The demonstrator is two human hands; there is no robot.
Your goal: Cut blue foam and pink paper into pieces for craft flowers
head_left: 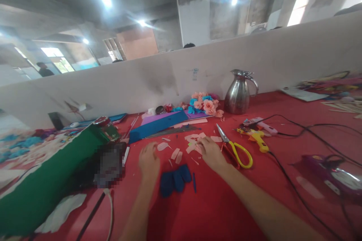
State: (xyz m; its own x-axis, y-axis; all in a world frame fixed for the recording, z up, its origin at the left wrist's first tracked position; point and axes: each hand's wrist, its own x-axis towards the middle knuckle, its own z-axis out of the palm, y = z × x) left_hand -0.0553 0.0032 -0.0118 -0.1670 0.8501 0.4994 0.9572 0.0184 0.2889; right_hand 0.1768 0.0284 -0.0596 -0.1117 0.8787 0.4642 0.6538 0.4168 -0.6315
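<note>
My left hand (149,157) hovers over the red table with its fingers loosely bent and apart, nothing visible in them. Just right of its fingertips lies a pale pink paper petal (163,146). My right hand (210,151) reaches into a loose group of pink paper pieces (192,137); its fingertips are drawn together on one pink petal, partly hidden by the fingers. Between the hands are more cut pink petals (178,156). Dark blue paper petals (175,180) and a thin blue strip (194,182) lie nearer to me. Scissors (240,155) with yellow and red handles rest right of my right hand.
A yellow glue gun (261,141) with a black cord and a steel jug (238,96) stand to the right. Paper flowers (207,104) and a blue paper strip (158,126) lie behind. On the left are a green box (56,175) and a glass jar (109,130).
</note>
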